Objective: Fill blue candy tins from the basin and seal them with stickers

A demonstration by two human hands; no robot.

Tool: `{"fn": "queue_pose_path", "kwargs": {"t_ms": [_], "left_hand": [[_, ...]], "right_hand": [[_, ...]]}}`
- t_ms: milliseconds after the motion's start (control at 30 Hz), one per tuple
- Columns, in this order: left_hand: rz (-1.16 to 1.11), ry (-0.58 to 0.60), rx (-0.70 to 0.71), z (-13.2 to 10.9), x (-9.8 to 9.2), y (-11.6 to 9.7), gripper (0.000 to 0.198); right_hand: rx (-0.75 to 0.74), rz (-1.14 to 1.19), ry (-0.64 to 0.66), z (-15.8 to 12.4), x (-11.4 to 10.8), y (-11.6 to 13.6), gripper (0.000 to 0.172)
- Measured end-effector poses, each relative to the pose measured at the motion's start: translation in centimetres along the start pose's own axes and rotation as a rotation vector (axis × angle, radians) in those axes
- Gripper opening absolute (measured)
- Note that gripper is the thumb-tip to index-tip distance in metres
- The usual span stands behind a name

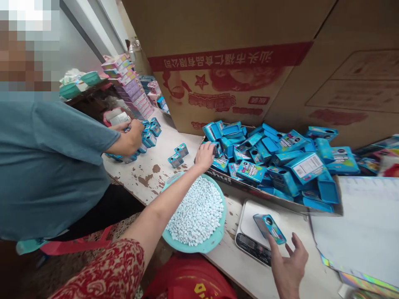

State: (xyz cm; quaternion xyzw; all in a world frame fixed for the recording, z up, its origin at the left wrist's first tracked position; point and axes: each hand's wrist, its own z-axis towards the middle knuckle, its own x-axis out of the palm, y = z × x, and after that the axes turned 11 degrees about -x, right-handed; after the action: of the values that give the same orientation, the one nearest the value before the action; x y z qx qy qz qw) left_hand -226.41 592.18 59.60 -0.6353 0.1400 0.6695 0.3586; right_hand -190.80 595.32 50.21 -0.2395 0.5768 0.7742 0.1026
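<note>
My left hand (204, 156) reaches out over the teal bowl (215, 241) of small white pellets to the left end of a cardboard tray (224, 176) heaped with blue boxes (280, 166); its fingers curl on one box at the tray's edge. My right hand (288, 265) hovers with fingers spread beside a single blue box (269, 227) lying on a small white scale (249, 232), fingertips touching or nearly touching it.
A person in a teal shirt (46, 166) stands at left, hands (132, 135) on more blue boxes. Two loose boxes (178, 155) lie on the worn white table. Large cartons (233, 70) wall the back. White sheets (358, 224) lie right; stacked pink boxes (131, 83) behind.
</note>
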Motion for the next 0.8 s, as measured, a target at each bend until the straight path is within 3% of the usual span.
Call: {"fn": "queue_pose_path", "kwargs": {"t_ms": [133, 233, 300, 367, 433, 500, 600, 667, 700, 800], "left_hand": [[0.183, 0.123, 0.044, 3.3, 0.2, -0.4, 0.06], [0.199, 0.186, 0.068, 4.0, -0.3, -0.4, 0.045], [0.081, 0.157, 0.051, 3.2, -1.3, -0.3, 0.034], [-0.181, 0.037, -0.033, 1.0, -3.0, -0.5, 0.031], [-0.528, -0.019, -0.114, -2.7, -4.9, -1.2, 0.04], [-0.83, 0.171, -0.1, -7.5, -6.2, -2.5, 0.05], [-0.985, 0.605, -0.091, -14.6, -6.4, -4.9, 0.052], [-1.002, 0.696, -0.133, -17.8, -5.6, -5.7, 0.053], [-0.988, 0.647, -0.173, -18.8, -5.1, -5.6, 0.053], [-0.771, 0.316, -0.202, -20.4, -3.6, -3.6, 0.05]], "right_hand": [[-0.163, -0.048, -0.07, -1.2, -1.5, -0.4, 0.072], [-0.186, -0.085, -0.095, -2.0, -2.6, -0.4, 0.062], [-0.196, -0.099, -0.101, -2.2, -3.2, 0.2, 0.055], [-0.222, -0.087, -0.113, -2.1, -3.5, 1.4, 0.049], [-0.248, -0.015, -0.108, -1.7, -3.4, 3.1, 0.048], [-0.251, 0.134, -0.001, -1.2, -2.9, 5.3, 0.056], [-0.173, 0.388, 0.323, -0.7, -1.4, 8.3, 0.065], [-0.063, 0.463, 0.467, -0.6, -0.6, 9.5, 0.055], [-0.003, 0.466, 0.488, -0.7, -0.4, 9.7, 0.049], [0.14, 0.408, 0.431, -0.7, -0.5, 9.3, 0.049]]}}
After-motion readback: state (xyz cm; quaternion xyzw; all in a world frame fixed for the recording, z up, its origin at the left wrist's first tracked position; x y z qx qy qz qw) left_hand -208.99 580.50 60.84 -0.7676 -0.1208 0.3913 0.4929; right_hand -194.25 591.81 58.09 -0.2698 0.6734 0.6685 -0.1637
